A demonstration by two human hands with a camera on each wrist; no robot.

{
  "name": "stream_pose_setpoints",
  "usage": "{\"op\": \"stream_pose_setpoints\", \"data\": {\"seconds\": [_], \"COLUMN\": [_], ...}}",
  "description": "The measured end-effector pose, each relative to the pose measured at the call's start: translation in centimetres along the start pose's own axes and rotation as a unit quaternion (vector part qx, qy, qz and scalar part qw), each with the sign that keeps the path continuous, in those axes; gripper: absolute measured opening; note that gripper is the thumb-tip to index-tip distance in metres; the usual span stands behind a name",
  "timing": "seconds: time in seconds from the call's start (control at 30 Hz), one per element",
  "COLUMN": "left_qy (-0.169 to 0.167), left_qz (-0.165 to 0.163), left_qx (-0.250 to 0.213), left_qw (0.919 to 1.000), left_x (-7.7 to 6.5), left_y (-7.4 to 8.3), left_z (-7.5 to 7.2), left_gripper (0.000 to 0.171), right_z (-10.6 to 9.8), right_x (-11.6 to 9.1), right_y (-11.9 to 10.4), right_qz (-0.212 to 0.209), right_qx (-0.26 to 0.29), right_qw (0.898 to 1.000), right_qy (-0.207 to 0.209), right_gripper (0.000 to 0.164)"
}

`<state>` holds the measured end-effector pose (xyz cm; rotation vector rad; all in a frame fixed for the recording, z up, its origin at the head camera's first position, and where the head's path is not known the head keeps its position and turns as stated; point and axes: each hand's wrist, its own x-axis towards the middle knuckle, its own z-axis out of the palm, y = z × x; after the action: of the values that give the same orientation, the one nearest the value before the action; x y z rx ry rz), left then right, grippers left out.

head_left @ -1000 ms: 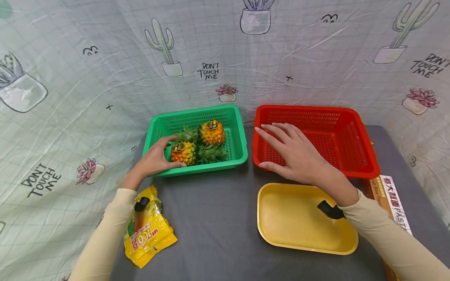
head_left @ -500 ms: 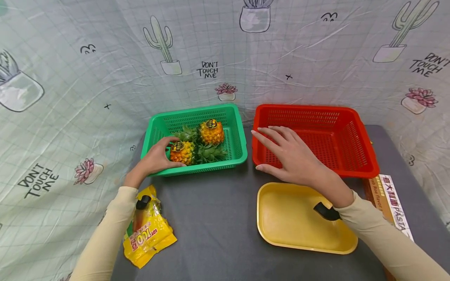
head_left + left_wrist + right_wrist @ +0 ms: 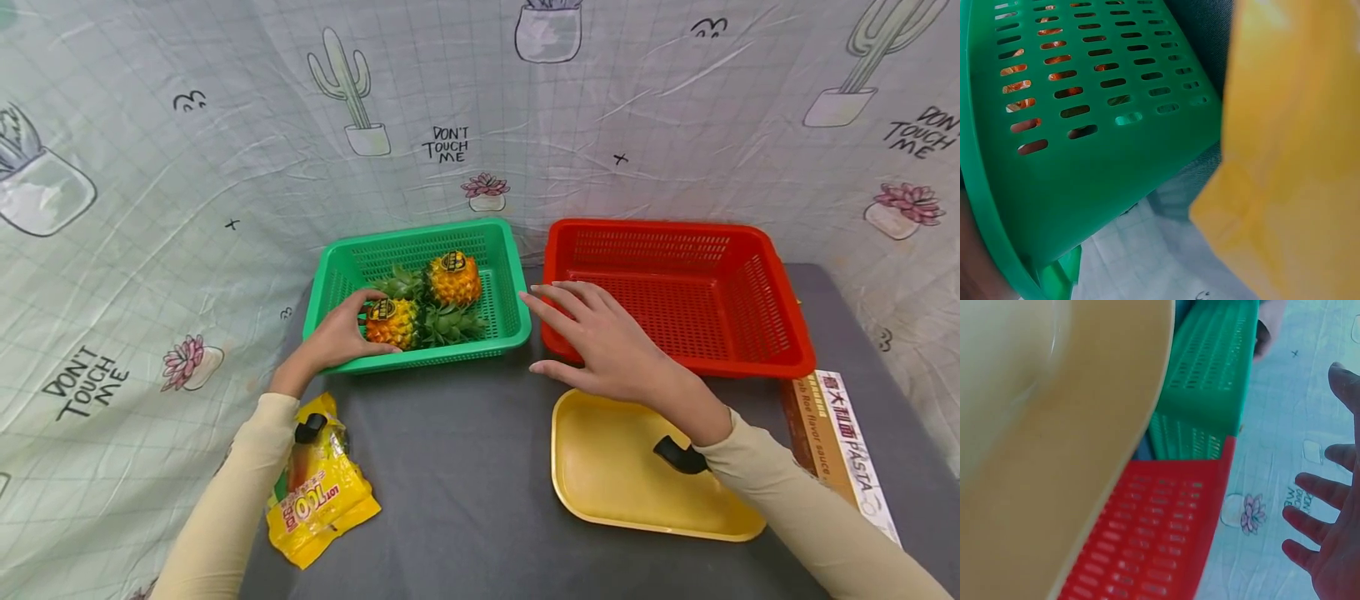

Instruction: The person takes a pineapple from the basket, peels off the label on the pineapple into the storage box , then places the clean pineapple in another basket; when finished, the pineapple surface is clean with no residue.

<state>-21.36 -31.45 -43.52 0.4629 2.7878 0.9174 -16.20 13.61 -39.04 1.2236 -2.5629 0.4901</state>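
Note:
Two small orange-yellow pineapples with dark labels lie in the green basket (image 3: 517,308), their green leafy crowns beside each other. At the basket's front left, my left hand (image 3: 339,335) grips the nearer pineapple (image 3: 395,325), its thumb in front and fingers behind. The farther pineapple (image 3: 455,280) lies just behind. Orange skin shows through the basket's slots in the left wrist view. My right hand (image 3: 611,346), fingers spread and holding nothing, hovers over the front left edge of the red basket (image 3: 757,367); its fingertips point toward the green basket.
Below my right forearm is a yellow tray (image 3: 615,475). A yellow snack bag (image 3: 322,510) lies at the front left, under my left wrist. At the right, a pasta box (image 3: 843,450) lies beside the red basket. A printed curtain (image 3: 562,142) hangs behind the baskets.
My right hand has moved left, from over the red basket toward the green one. My left hand stays at the nearer pineapple.

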Motion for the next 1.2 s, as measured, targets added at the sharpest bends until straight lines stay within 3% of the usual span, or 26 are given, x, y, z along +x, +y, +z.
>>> {"op": "stream_pose_setpoints", "data": {"seconds": [0.93,1.2], "left_qy": [0.003,0.001], "left_qz": [-0.014,0.0], "left_qx": [-0.011,-0.013], "left_qw": [0.9998,0.9999], "left_x": [0.0,0.1], "left_y": [0.1,0.0], "left_z": [0.0,0.0], "left_gripper": [0.095,0.092], "right_z": [3.5,4.8], "right_x": [2.4,3.2], "right_y": [-2.7,-3.0], "right_qz": [-0.036,-0.042], "right_qx": [0.03,0.037], "right_qw": [0.999,0.998], "right_qy": [-0.028,-0.036], "right_gripper": [0.083,0.08]}}
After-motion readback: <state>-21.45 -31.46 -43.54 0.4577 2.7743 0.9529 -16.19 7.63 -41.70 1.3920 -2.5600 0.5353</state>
